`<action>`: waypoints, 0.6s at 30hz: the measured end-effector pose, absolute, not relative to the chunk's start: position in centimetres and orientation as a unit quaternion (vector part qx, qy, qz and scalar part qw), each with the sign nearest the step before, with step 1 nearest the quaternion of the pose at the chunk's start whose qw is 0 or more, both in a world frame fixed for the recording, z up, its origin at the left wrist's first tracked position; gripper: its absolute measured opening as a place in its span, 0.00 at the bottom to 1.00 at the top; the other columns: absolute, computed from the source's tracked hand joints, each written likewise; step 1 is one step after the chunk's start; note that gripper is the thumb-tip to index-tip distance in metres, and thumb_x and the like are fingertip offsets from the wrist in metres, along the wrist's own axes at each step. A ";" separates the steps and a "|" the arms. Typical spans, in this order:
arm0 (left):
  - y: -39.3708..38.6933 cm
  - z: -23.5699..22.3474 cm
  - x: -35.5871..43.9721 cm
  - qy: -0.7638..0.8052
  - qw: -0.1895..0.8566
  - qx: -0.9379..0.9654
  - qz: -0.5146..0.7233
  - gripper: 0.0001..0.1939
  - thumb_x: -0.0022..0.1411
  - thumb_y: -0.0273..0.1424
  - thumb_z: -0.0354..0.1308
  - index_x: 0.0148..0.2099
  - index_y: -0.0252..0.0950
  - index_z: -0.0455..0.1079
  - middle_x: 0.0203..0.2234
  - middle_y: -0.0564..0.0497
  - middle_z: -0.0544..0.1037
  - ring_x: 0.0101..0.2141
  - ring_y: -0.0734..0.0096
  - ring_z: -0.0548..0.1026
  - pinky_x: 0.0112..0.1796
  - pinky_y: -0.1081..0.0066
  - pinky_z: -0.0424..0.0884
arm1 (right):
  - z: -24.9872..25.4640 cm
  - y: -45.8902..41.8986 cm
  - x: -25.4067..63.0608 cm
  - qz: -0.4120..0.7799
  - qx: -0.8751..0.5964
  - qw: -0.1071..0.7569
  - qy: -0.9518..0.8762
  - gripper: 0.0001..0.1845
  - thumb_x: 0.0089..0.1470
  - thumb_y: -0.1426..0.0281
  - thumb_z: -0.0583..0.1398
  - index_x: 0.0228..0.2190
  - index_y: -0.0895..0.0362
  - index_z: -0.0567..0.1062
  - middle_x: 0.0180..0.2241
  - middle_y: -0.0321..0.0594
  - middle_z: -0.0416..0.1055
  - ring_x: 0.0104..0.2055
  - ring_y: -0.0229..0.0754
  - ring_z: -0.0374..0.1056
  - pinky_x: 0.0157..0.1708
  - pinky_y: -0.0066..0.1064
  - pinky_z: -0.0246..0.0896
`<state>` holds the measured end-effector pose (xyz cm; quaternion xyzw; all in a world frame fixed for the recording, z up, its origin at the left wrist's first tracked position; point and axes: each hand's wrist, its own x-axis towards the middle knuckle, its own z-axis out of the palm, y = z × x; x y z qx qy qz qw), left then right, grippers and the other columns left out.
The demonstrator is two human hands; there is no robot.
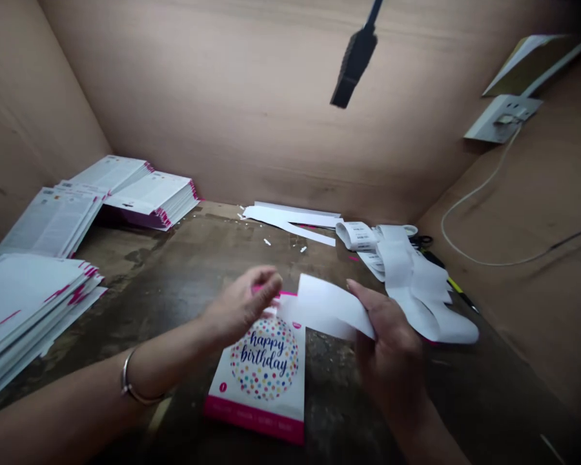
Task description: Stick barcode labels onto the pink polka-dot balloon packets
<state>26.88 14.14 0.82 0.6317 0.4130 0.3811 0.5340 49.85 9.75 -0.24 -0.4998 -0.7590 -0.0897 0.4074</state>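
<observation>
The only view is one camera worn on the person's head. It looks forward and down on the dark table [174, 284] from close by, and the table fills the lower part of the frame. The back wall [213, 103] fills the upper middle. No second view shares this scene.

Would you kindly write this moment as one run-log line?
left hand: at top of birthday packet | right hand: holding white strip | right side: curled label strip | left side: stacked packets
</observation>
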 end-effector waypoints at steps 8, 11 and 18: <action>11.4 0.0 27.4 0.431 0.704 0.443 0.349 0.18 0.48 0.39 0.64 0.34 0.30 0.68 0.20 0.53 0.72 0.21 0.76 0.73 0.24 0.75 0.71 | -0.6 8.0 51.2 -0.182 -0.449 0.175 -0.857 0.27 0.53 0.70 0.56 0.55 0.62 0.63 0.41 0.47 0.73 0.37 0.48 0.65 0.39 0.42 0.62; 11.6 -0.7 25.6 0.477 0.657 0.459 0.361 0.16 0.49 0.39 0.63 0.34 0.31 0.67 0.17 0.54 0.72 0.20 0.75 0.73 0.24 0.75 0.71 | -1.4 7.6 58.0 -0.153 -0.512 0.070 -0.843 0.23 0.50 0.62 0.58 0.45 0.60 0.72 0.33 0.48 0.75 0.33 0.51 0.68 0.32 0.44 0.64; 10.9 -1.3 25.3 0.433 0.665 0.500 0.347 0.16 0.51 0.42 0.61 0.31 0.33 0.66 0.18 0.54 0.72 0.20 0.75 0.72 0.24 0.76 0.69 | 1.6 6.2 60.2 0.055 -0.546 0.192 -0.814 0.23 0.57 0.60 0.53 0.54 0.46 0.64 0.52 0.45 0.67 0.51 0.51 0.65 0.45 0.41 0.64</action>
